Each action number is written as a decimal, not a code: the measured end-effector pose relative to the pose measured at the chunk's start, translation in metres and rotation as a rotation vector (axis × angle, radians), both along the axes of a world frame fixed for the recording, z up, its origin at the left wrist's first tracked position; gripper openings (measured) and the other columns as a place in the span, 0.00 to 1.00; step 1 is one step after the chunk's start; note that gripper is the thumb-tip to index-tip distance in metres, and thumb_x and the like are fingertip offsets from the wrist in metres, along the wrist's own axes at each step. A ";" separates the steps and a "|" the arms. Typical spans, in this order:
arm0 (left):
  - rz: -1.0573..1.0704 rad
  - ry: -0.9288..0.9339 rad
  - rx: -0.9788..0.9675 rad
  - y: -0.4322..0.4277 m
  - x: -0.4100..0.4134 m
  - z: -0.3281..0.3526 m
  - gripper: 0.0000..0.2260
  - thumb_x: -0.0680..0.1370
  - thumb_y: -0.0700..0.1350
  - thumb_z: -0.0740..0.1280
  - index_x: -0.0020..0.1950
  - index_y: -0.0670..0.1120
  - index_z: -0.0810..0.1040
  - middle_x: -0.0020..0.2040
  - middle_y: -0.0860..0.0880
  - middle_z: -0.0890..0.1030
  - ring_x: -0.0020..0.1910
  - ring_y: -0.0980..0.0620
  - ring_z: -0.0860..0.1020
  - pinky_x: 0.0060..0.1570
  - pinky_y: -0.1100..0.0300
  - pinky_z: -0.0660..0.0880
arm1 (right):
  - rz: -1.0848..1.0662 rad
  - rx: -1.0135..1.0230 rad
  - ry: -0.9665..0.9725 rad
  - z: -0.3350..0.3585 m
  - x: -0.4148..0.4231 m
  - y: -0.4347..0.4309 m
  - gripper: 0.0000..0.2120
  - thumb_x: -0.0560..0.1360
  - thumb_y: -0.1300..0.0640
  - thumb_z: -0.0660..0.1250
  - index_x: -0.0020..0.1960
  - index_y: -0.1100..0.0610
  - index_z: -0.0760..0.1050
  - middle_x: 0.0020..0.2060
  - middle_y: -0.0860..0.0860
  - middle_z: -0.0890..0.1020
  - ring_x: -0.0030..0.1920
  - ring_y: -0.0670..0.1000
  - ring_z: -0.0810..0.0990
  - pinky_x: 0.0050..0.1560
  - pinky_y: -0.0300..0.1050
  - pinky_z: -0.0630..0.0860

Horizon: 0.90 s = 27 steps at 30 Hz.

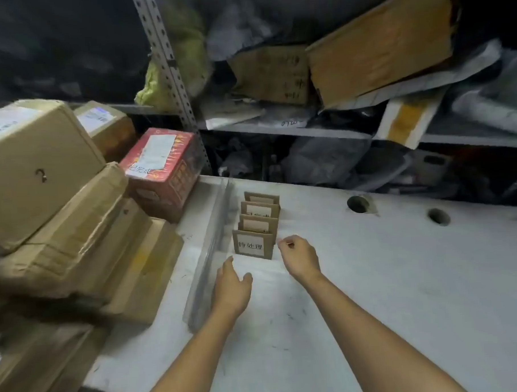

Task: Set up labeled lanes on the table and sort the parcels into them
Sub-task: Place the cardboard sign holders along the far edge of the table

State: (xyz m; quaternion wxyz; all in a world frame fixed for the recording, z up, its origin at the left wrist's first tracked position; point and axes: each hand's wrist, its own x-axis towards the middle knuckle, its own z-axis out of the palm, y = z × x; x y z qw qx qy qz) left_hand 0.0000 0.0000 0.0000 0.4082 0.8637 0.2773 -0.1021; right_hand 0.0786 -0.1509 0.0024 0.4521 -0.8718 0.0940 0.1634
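Several brown cardboard label cards (pixel 258 225) with white paper labels stand in a row on the white table (pixel 388 279). A clear plastic divider strip (pixel 212 251) runs along their left side. My left hand (pixel 231 289) reaches forward between the divider and the nearest card, fingers straight, holding nothing. My right hand (pixel 300 257) hovers just right of the nearest card with its fingers curled; whether it holds anything is unclear. Parcels are piled on the table's left: brown cardboard boxes (pixel 43 187) and a red box (pixel 164 167) with a white label.
A metal shelf rack (pixel 278 131) behind the table holds cardboard boxes, mailer bags and a yellow-green bag. Two round holes (pixel 357 204) pierce the table top at the back right. The table's front edge lies at the lower left.
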 end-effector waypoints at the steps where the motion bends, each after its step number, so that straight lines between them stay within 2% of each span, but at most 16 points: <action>1: 0.003 -0.009 -0.004 0.002 0.007 -0.008 0.31 0.82 0.48 0.64 0.81 0.47 0.55 0.79 0.46 0.62 0.75 0.44 0.65 0.70 0.50 0.67 | 0.008 -0.002 -0.008 -0.005 0.006 0.004 0.19 0.82 0.45 0.59 0.65 0.55 0.77 0.60 0.51 0.82 0.56 0.53 0.79 0.50 0.43 0.73; 8: -0.038 0.099 0.025 0.008 0.036 -0.033 0.35 0.82 0.45 0.64 0.83 0.47 0.47 0.81 0.44 0.55 0.79 0.41 0.56 0.76 0.42 0.57 | 0.075 -0.032 -0.024 -0.022 0.026 0.015 0.21 0.83 0.42 0.56 0.62 0.54 0.79 0.56 0.52 0.84 0.54 0.54 0.80 0.50 0.46 0.76; 10: -0.033 0.097 0.004 0.012 0.043 -0.042 0.36 0.80 0.44 0.64 0.83 0.48 0.46 0.81 0.45 0.57 0.79 0.39 0.58 0.75 0.39 0.58 | 0.099 -0.037 -0.030 -0.026 0.028 0.017 0.22 0.83 0.41 0.55 0.61 0.54 0.79 0.56 0.52 0.84 0.54 0.54 0.80 0.47 0.45 0.76; 13: -0.016 0.076 -0.041 0.018 0.054 -0.057 0.35 0.76 0.43 0.64 0.81 0.53 0.52 0.78 0.46 0.64 0.76 0.39 0.64 0.72 0.37 0.64 | 0.119 -0.026 -0.028 -0.029 0.029 0.020 0.21 0.83 0.42 0.54 0.58 0.54 0.80 0.55 0.52 0.84 0.53 0.53 0.80 0.42 0.43 0.75; 16: -0.031 0.048 -0.091 0.014 0.055 -0.043 0.31 0.76 0.38 0.62 0.78 0.52 0.60 0.73 0.46 0.68 0.70 0.43 0.69 0.69 0.47 0.69 | 0.107 0.008 -0.012 -0.029 0.029 0.022 0.21 0.84 0.43 0.54 0.52 0.54 0.82 0.51 0.51 0.85 0.50 0.53 0.81 0.41 0.42 0.75; 18: -0.014 0.049 -0.128 0.012 0.053 -0.038 0.30 0.78 0.34 0.61 0.78 0.51 0.61 0.73 0.47 0.67 0.68 0.45 0.69 0.58 0.58 0.70 | 0.098 0.025 -0.003 -0.027 0.026 0.022 0.20 0.84 0.44 0.55 0.46 0.53 0.80 0.48 0.50 0.84 0.48 0.52 0.80 0.38 0.40 0.73; 20: -0.001 0.048 -0.171 0.011 0.051 -0.040 0.30 0.79 0.33 0.60 0.79 0.51 0.59 0.74 0.48 0.66 0.59 0.51 0.72 0.44 0.66 0.70 | 0.091 0.015 0.006 -0.021 0.019 0.022 0.19 0.85 0.46 0.55 0.39 0.51 0.75 0.41 0.49 0.80 0.44 0.51 0.77 0.34 0.36 0.68; 22: 0.028 0.025 -0.214 0.008 0.051 -0.038 0.30 0.80 0.32 0.59 0.79 0.49 0.56 0.75 0.47 0.67 0.48 0.57 0.72 0.36 0.69 0.65 | 0.097 0.015 0.007 -0.022 0.015 0.023 0.18 0.85 0.47 0.55 0.41 0.53 0.75 0.42 0.50 0.81 0.45 0.51 0.77 0.32 0.35 0.66; 23: 0.068 0.023 -0.243 0.007 0.051 -0.035 0.30 0.80 0.32 0.59 0.80 0.47 0.55 0.74 0.46 0.68 0.48 0.55 0.73 0.37 0.70 0.66 | 0.098 0.019 0.010 -0.024 0.014 0.024 0.18 0.85 0.47 0.55 0.46 0.54 0.78 0.46 0.51 0.83 0.46 0.51 0.78 0.33 0.35 0.67; 24: 0.106 0.023 -0.253 0.006 0.052 -0.031 0.30 0.81 0.32 0.60 0.80 0.46 0.55 0.74 0.45 0.68 0.54 0.51 0.74 0.43 0.70 0.67 | 0.087 0.029 0.006 -0.023 0.014 0.025 0.18 0.85 0.46 0.55 0.51 0.55 0.79 0.50 0.52 0.83 0.48 0.51 0.78 0.35 0.35 0.68; 26: 0.128 0.038 -0.239 0.008 0.056 -0.026 0.30 0.80 0.32 0.60 0.80 0.47 0.55 0.74 0.44 0.67 0.68 0.44 0.70 0.55 0.61 0.68 | 0.064 0.050 -0.001 -0.023 0.015 0.029 0.20 0.84 0.44 0.55 0.57 0.54 0.80 0.53 0.51 0.84 0.51 0.51 0.80 0.42 0.38 0.74; 27: 0.127 0.035 -0.239 0.009 0.059 -0.026 0.31 0.80 0.33 0.61 0.80 0.49 0.55 0.74 0.44 0.68 0.70 0.42 0.68 0.62 0.54 0.69 | 0.059 0.054 -0.001 -0.024 0.016 0.030 0.20 0.84 0.43 0.55 0.58 0.53 0.80 0.54 0.50 0.84 0.52 0.51 0.80 0.46 0.41 0.76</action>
